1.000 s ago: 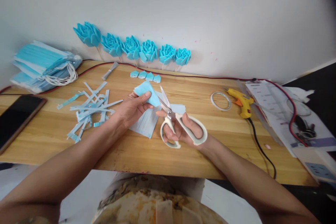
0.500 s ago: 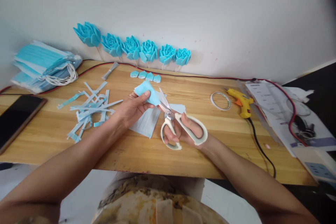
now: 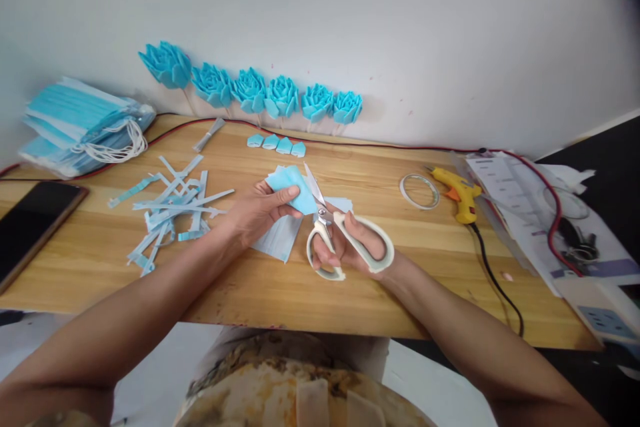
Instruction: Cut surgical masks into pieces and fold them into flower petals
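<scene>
My left hand (image 3: 257, 212) pinches a folded piece of blue mask fabric (image 3: 291, 185) above the wooden table (image 3: 350, 293). My right hand (image 3: 350, 247) grips white-handled scissors (image 3: 333, 233), whose blades meet the right edge of the folded piece. Under both hands lie pale blue fabric sheets (image 3: 277, 240). Just beyond, a short row of small cut blue petals (image 3: 277, 142) rests on the table.
Several blue fabric roses (image 3: 250, 87) lean on the wall. A stack of face masks (image 3: 80, 123) and a phone (image 3: 30, 220) sit left, with cut strips (image 3: 170, 203) nearby. A tape roll (image 3: 420, 190), yellow glue gun (image 3: 457, 192), cables and papers (image 3: 530, 213) lie right.
The folded blue piece has shifted slightly right in my left hand, and the scissor blades have closed further along its edge. My right hand has barely moved.
</scene>
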Tool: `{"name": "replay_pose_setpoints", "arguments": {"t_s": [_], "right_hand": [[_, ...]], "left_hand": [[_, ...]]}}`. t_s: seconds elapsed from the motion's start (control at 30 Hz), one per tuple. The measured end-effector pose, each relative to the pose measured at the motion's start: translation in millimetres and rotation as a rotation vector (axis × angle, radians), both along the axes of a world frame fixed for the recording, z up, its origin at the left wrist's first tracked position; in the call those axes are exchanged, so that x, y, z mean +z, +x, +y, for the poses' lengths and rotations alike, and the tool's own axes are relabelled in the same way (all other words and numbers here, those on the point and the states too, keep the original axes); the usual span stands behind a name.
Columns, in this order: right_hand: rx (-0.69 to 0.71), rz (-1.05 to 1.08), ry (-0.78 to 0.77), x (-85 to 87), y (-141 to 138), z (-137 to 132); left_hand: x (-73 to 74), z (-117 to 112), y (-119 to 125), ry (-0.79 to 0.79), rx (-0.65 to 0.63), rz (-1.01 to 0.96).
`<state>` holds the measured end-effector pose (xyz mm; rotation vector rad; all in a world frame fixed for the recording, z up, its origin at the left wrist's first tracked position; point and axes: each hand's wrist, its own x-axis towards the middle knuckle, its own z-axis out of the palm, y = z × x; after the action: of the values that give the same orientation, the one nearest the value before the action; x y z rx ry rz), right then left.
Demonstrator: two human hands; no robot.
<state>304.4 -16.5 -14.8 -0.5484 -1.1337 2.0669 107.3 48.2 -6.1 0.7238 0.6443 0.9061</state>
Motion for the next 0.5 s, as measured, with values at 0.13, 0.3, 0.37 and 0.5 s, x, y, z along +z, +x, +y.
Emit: {"name": "replay_pose_setpoints", "arguments": {"t_s": [0.13,0.3,0.37,0.5], "right_hand": [[-0.010,0.012,0.019,-1.6,-1.9,0.4],[-0.090,0.010,-0.047,-0.6,-6.1,-2.1],[-0.099,0.028,-0.063,-0.2,-7.3,-3.3],[-0.117,0.055,-0.094,0.8,-9.1,-4.7]], "left_hand": [[-0.8,-2.6,1.6,0.006,-0.029,-0.015],[-3.4,-2.5,3.6,-0.031,0.021,-0.037],[-4.8,-1.7,3.7,-0.028,0.020,-0.038],[-7.7,0.1,2.7,-0.009,0.015,-0.031]]}}
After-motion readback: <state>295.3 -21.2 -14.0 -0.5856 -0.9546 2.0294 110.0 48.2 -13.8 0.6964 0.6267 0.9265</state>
